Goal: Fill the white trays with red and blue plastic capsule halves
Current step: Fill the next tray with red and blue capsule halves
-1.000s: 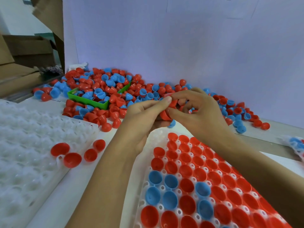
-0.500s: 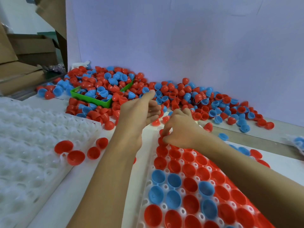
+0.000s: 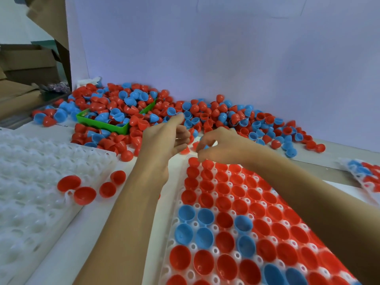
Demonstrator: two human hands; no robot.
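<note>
The white tray point(image 3: 186, 202) in front of me is nearly full of red capsule halves, with a few blue ones point(image 3: 186, 212). My right hand point(image 3: 222, 147) hovers over the tray's far left corner, its curled fingertips pinching a red capsule half point(image 3: 193, 161) in the last row. My left hand point(image 3: 164, 140) is just left of it, index finger stretched toward the pile and the other fingers curled. A red half point(image 3: 185, 150) shows under those fingers. A big loose pile of red and blue halves point(image 3: 226, 116) lies behind both hands.
A green bin point(image 3: 102, 125) sits buried in the pile at the back left. An unfilled white tray point(image 3: 30, 192) lies at left with three or so red halves point(image 3: 84, 194) by its edge. Another filled tray point(image 3: 366, 173) is at far right. A white wall stands behind the pile.
The hands have separated. The right hand dropped from the left hand to the tray's far corner. The left hand stayed near the pile with its fingers curled.
</note>
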